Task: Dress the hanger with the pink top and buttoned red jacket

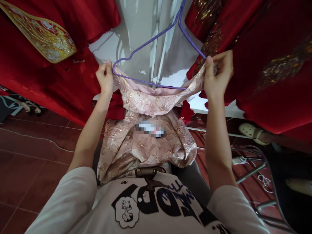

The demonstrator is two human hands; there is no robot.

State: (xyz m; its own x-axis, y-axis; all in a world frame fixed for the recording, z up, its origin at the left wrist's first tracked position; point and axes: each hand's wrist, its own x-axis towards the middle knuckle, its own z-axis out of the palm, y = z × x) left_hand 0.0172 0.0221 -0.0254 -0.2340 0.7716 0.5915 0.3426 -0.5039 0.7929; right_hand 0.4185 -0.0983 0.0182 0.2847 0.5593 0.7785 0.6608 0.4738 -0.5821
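Pink brocade dress with gold floral pattern (pixel 153 102): held up by its neckline between both hands, the skirt bunched below on the wearer's lap; a pixelated patch hides part of its middle.
Purple wire hanger (pixel 156 37): above the dress, its lower bar crossing the neckline; the hook's tip is out of view.
Left hand (pixel 104 78): thumb and fingers pinched together on the fabric at the hanger's left corner.
Right hand (pixel 218 74): pinching the neckline at the hanger's other end, outer fingers loosely curled.
Red garment with gold embroidered panel (pixel 46 81): hangs close beyond the left hand.
Red garment with gold motifs (pixel 273 29): crowds just beyond the right hand.
Pale wall (pixel 136 22): behind the hanger.
Lower right: cream perforated clog (pixel 251 132) on a foot, near a metal-tube chair frame (pixel 251 173).
Dark red tiled floor (pixel 24 175): crossed at left by a thin pale cable (pixel 50 140).
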